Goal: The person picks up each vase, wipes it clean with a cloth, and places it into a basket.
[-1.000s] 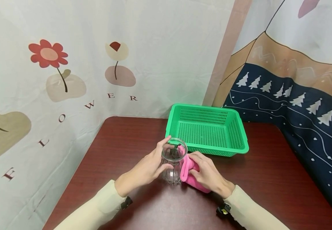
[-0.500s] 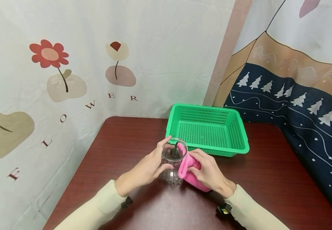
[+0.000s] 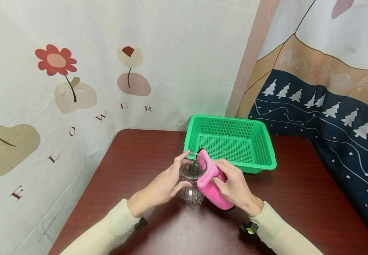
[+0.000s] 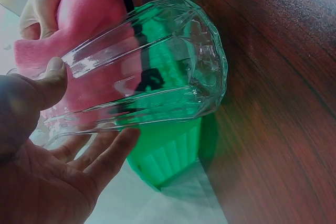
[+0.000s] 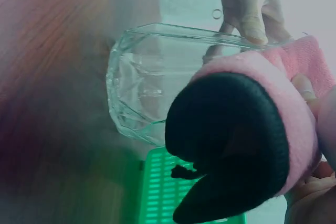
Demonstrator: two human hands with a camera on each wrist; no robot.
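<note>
Head view: dark red wood-grain table [image 3: 139, 159], printed fabric walls
Left hand [image 3: 165, 186] grips fluted glass [image 3: 193, 179]; right hand [image 3: 233, 186] clutches fuzzy pink cloth [image 3: 212, 182] beside perforated green basket [image 3: 231, 141]

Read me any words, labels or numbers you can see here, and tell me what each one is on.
"FLOWER": brown capital letters spaced out in a rising curve on the flower-print cloth hanging at the left.
No other text: no writing can be seen on the glass, the pink cloth, the green basket or the tree-pattern cloth.
</note>
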